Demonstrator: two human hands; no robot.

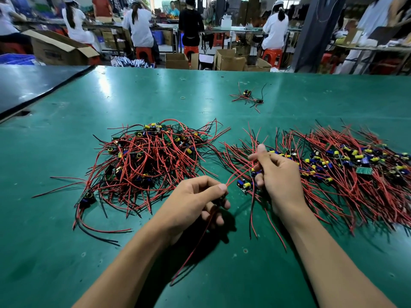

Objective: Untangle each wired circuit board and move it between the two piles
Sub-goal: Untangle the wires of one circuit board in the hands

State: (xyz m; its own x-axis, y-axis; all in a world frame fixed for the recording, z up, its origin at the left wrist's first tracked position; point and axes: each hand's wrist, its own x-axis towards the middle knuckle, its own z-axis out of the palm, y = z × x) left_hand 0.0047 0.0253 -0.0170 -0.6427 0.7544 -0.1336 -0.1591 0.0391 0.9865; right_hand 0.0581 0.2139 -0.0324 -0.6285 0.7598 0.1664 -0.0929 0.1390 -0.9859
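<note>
A tangled pile of small circuit boards with red and black wires lies on the left of the green table. A flatter, spread pile lies on the right. Between them my left hand pinches red wires, which trail down toward me. My right hand holds a wired circuit board with a yellow capacitor and pinches its red wires, lifted just above the right pile's near edge.
A few stray wired boards lie further back on the table, with a rubber band to their left. A dark sheet covers the far left corner. Beyond the table stand cardboard boxes, and seated people work at benches.
</note>
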